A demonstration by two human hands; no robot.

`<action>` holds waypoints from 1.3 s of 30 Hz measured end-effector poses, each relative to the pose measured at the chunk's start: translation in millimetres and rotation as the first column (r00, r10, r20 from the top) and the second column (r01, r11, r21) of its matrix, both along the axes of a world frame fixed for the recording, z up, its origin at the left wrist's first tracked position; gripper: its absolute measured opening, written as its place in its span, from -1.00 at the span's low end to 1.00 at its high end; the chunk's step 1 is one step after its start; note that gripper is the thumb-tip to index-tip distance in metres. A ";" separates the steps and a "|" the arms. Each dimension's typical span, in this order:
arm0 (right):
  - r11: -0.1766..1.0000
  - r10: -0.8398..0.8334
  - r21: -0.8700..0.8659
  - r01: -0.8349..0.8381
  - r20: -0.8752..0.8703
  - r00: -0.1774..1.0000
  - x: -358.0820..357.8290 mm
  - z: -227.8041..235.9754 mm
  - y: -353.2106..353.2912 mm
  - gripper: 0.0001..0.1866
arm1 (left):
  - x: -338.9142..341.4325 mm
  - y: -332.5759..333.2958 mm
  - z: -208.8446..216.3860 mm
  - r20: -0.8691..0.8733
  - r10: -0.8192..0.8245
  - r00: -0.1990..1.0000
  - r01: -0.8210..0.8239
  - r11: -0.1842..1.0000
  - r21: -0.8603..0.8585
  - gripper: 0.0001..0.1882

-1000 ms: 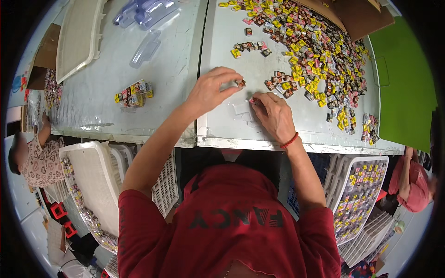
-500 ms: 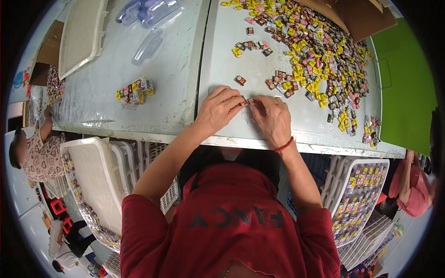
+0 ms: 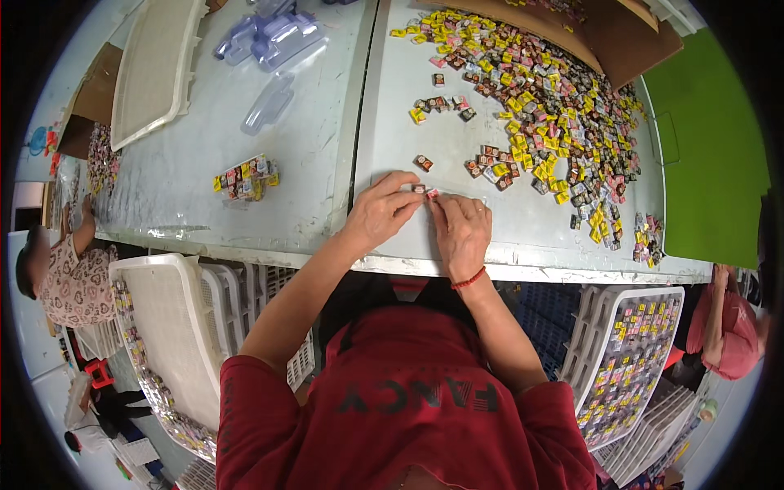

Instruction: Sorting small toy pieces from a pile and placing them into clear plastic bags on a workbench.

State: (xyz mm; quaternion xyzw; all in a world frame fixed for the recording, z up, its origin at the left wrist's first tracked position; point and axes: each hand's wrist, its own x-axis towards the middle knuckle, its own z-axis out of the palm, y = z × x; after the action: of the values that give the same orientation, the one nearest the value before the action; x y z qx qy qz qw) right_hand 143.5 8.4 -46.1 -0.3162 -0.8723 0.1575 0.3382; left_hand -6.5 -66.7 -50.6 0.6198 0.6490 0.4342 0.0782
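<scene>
My left hand pinches a small dark brown box between thumb and fingertips, just above the table near its front edge. Close beside it, my right hand has thumb and finger closed on a small pink box. The two boxes nearly meet; whether they touch is hard to tell. Beyond my fingers lies a single brown box. A small cluster of brown and yellow boxes sits to the right. Off to the left, a clear plastic pack filled with such boxes rests on the table.
A large heap of tiny mixed boxes spreads over the right side, before a cardboard carton. Clear plastic trays lie far left, near a white crate. Filled crates stand below the table. Other people work at both sides.
Both hands have shifted slightly left, my right hand more so. The boxes in my fingertips have come closer together. The whole view has also moved a little.
</scene>
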 end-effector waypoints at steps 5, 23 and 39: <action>0.999 0.011 0.042 -0.014 0.063 0.998 2.7 7.6 -12.0 -0.72 | -6.3 -7.3 6.8 -0.252 -0.070 0.965 0.090 0.993 0.070 -0.78; 0.992 0.125 -0.039 -0.118 0.350 0.928 -52.0 18.5 64.2 -0.79 | -64.0 97.5 -11.2 -0.111 0.201 0.973 -0.200 0.980 0.019 -0.79; 0.973 0.216 -0.137 -0.186 0.260 0.941 -45.4 27.1 69.5 -0.78 | -51.2 128.7 -9.4 -0.132 0.279 0.951 -0.268 0.959 0.095 -0.81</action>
State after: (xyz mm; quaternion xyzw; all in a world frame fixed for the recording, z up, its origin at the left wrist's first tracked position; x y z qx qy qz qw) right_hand 98.1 77.9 -19.0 -0.2623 -0.9282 0.1939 0.1788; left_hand -57.7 62.0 -60.0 0.5560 0.7156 0.4193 -0.0533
